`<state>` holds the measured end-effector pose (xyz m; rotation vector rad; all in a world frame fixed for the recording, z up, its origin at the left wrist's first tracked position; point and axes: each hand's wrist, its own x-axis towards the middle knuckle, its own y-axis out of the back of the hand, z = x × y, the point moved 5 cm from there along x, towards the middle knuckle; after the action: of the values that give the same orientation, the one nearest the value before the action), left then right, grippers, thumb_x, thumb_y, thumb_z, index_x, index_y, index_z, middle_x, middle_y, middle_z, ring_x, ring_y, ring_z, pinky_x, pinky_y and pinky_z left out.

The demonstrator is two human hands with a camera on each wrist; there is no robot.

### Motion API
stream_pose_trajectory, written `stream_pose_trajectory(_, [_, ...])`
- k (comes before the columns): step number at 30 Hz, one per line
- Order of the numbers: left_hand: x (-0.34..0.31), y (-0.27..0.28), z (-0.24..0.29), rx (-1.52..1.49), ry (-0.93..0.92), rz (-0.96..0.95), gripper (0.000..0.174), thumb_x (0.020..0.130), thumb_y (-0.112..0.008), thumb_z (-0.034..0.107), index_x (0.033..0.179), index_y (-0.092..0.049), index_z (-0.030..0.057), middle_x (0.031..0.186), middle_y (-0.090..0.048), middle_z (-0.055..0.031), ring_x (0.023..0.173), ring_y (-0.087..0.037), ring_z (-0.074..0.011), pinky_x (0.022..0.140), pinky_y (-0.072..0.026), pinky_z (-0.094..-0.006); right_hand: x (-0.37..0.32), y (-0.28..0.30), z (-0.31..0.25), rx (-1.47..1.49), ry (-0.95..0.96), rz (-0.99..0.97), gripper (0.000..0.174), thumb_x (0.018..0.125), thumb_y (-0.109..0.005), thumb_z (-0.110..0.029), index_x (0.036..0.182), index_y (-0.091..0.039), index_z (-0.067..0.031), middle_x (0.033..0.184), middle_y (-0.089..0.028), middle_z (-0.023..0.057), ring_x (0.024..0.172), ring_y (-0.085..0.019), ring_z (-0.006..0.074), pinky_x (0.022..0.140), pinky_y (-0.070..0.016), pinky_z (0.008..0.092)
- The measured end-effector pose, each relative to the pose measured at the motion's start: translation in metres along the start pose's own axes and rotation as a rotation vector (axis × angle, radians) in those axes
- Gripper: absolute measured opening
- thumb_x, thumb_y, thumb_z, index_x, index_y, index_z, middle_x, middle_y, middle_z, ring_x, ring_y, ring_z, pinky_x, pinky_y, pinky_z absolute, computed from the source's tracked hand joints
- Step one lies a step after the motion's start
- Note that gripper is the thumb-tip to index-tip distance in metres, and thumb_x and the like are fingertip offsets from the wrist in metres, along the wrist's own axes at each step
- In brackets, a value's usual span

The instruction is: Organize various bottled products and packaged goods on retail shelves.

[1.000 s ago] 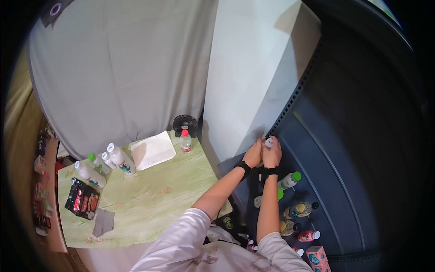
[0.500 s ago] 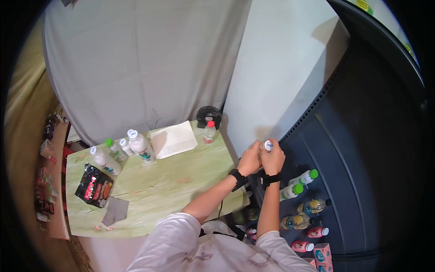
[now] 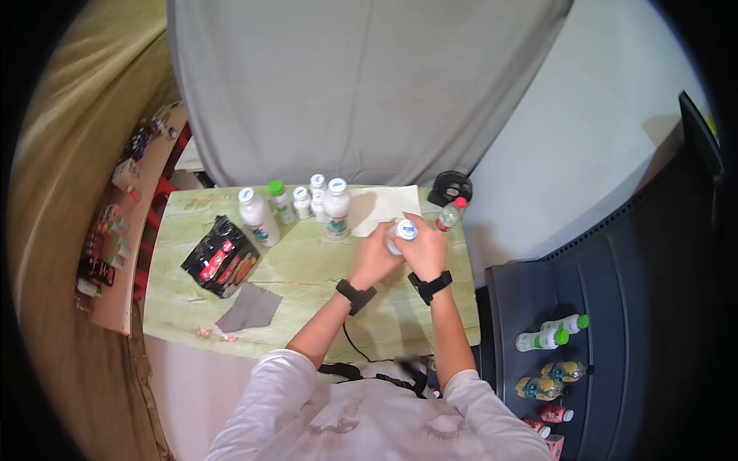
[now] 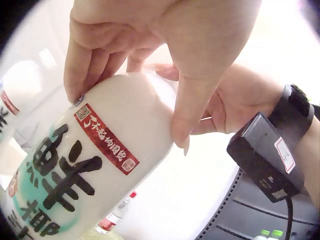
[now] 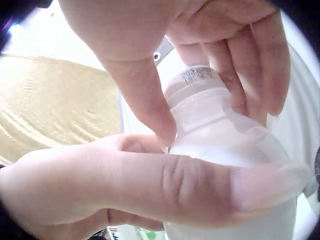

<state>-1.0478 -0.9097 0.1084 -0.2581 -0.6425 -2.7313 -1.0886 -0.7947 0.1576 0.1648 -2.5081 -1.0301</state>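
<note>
Both hands hold a white plastic bottle point(image 4: 112, 125) with a white cap point(image 3: 405, 229) over the table, before a sheet of paper. Black brush characters and a red strip mark its label in the left wrist view. My left hand point(image 3: 375, 260) grips it around the body, with its thumb point(image 5: 200, 187) lying across the front in the right wrist view. Fingers and thumb of my right hand point(image 3: 427, 250) close round the neck, just under the cap. Upright on the table to the left stand several white bottles, among them a large one point(image 3: 336, 211).
The green table point(image 3: 323, 276) also bears a black food packet point(image 3: 221, 257), a grey cloth point(image 3: 250, 307), white paper point(image 3: 384, 207), a red-capped bottle point(image 3: 450, 215) and a small black fan point(image 3: 450, 188). At right, a dark shelf point(image 3: 515, 292) holds green-capped bottles point(image 3: 542, 339) and other drinks.
Both hands have carried the bottle from beside the dark shelf at the right to over the table. The head view has turned left, so the shelf now sits further right.
</note>
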Motion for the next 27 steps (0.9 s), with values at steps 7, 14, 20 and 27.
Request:
stream_pose_trajectory(7, [-0.032,0.115,-0.077,0.154,0.13,0.195,0.067,0.065,-0.081,0.026,0.121,-0.053,0.0039,0.1,-0.067,-0.023,0.091,-0.066,-0.0391,0.077,-0.0527,-0.0436,0.0,-0.121,-0.081,0.09,0.23,-0.245,0.046,0.069,-0.078,-0.029,0.109,-0.066,-0.0076,0.081,-0.069,0.019,0.077,-0.067,0.0359,0.069,-0.0539,0.0433])
stream_pose_trajectory(14, [-0.059,0.196,-0.125,0.253,0.2,0.294,0.066,0.066,-0.081,0.025,0.122,-0.053,0.0057,0.099,-0.068,-0.0217,0.091,-0.067,-0.0378,0.076,-0.0532,-0.0429,-0.012,-0.212,-0.138,0.105,0.319,-0.444,0.042,0.076,-0.072,-0.033,0.11,-0.062,-0.0098,0.084,-0.069,0.018,0.076,-0.067,0.0362,0.068,-0.0523,0.0453])
stream_pose_trajectory(20, [-0.061,0.232,-0.159,0.224,0.188,0.349,0.065,0.064,-0.083,0.02,0.12,-0.053,0.0043,0.1,-0.068,-0.0219,0.091,-0.067,-0.0375,0.076,-0.0534,-0.0413,-0.015,-0.244,-0.169,0.18,0.331,-0.466,0.039,0.078,-0.071,-0.031,0.109,-0.062,-0.0093,0.084,-0.069,0.0182,0.078,-0.067,0.0371,0.067,-0.0516,0.0466])
stream_pose_trajectory(27, [-0.056,0.249,-0.186,0.228,0.215,0.362,0.066,0.062,-0.084,0.017,0.119,-0.053,0.0036,0.099,-0.068,-0.0199,0.09,-0.069,-0.0335,0.076,-0.0533,-0.0389,-0.013,-0.271,-0.178,0.257,0.369,-0.443,0.041,0.081,-0.069,-0.027,0.114,-0.059,-0.0056,0.09,-0.067,0.0209,0.083,-0.065,0.0387,0.071,-0.0507,0.0478])
